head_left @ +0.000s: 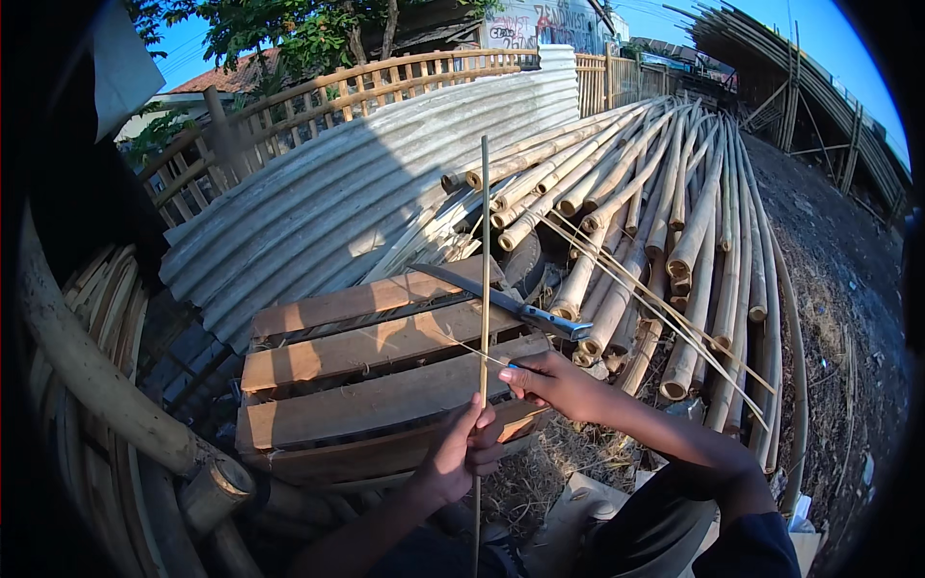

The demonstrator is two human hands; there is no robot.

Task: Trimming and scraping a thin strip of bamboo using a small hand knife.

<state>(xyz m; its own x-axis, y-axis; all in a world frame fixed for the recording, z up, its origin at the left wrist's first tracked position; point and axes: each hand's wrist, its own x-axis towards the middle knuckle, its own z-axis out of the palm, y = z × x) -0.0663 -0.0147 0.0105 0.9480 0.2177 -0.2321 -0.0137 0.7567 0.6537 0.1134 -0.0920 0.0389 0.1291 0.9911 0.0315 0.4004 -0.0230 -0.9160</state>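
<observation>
One thin bamboo strip [484, 279] stands nearly upright through the middle of the frame, its top against the corrugated metal sheet [385, 183] and its lower end running off the bottom edge. Your left hand [461, 453], low and centre, has its fingers curled shut around the strip. Just right of it, your right hand [554, 380] pinches the strip between thumb and fingertips, closed on it. Behind both hands lies a wooden pallet [366, 385], with a long knife [511, 303] resting on its far right corner. A pile of bamboo poles [674, 212] fills the right of the frame, and a bamboo fence [366, 91] crosses the upper left.
</observation>
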